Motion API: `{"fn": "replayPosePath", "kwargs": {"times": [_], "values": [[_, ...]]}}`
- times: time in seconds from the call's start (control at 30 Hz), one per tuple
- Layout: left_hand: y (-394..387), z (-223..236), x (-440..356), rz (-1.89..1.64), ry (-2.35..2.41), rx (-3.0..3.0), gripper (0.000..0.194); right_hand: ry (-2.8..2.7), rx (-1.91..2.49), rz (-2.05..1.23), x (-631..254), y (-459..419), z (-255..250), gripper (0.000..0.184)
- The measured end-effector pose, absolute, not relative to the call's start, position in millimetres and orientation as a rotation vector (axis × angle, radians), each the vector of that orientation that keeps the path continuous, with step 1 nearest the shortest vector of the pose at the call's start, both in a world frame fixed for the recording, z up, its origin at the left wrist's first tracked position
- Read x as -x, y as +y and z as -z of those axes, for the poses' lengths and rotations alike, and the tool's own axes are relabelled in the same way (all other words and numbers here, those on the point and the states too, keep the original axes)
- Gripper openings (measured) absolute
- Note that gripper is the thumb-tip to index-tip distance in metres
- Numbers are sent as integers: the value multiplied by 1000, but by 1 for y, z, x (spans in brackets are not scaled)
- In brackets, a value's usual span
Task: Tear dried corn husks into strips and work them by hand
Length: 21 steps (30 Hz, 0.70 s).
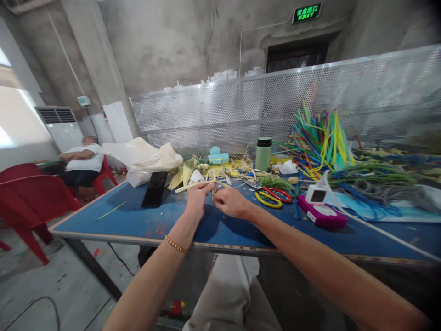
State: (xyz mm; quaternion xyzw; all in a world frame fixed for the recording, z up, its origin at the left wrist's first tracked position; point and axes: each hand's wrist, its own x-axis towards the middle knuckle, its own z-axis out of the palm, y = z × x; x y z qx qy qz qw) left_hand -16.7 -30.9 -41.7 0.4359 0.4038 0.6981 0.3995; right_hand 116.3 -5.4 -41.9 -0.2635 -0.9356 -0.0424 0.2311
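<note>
My left hand (pixel 198 198) is closed in a pinch on a pale, flat plant-fibre strip (pixel 189 186), whose end sticks out to the left. Beside it, the closed fingers of my right hand (pixel 231 201) meet the same small piece of fibre work between my fingertips; its exact shape is too small to make out. Just behind my hands lies a heap of dry husks and straw scraps (pixel 188 174). Scissors with red and yellow handles (pixel 268 200) rest on the blue table (pixel 138 225), to the right of my right hand.
A black phone (pixel 154 189) and white plastic bag (pixel 148 158) lie left. A green bottle (pixel 263 155) stands behind the scissors. At right are a magenta box (pixel 322 214), a white charger (pixel 316 194) with cable, and colourful strips (pixel 327 142). A person (pixel 82 158) sits far left.
</note>
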Motion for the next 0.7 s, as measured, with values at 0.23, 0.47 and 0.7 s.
{"fn": "replayPosePath", "kwargs": {"times": [0.23, 0.47, 0.7], "values": [[-26, 44, 19, -1815, 986, -1202, 17, -2450, 588, 17, -124, -10, 29, 36], [-28, 45, 15, -1676, 999, -1429, 22, -1978, 763, -438, -136, -4, 14, 22], [-34, 42, 12, -1608, 917, -1467, 25, -1951, 814, -868, -134, -5, 17, 12]]}}
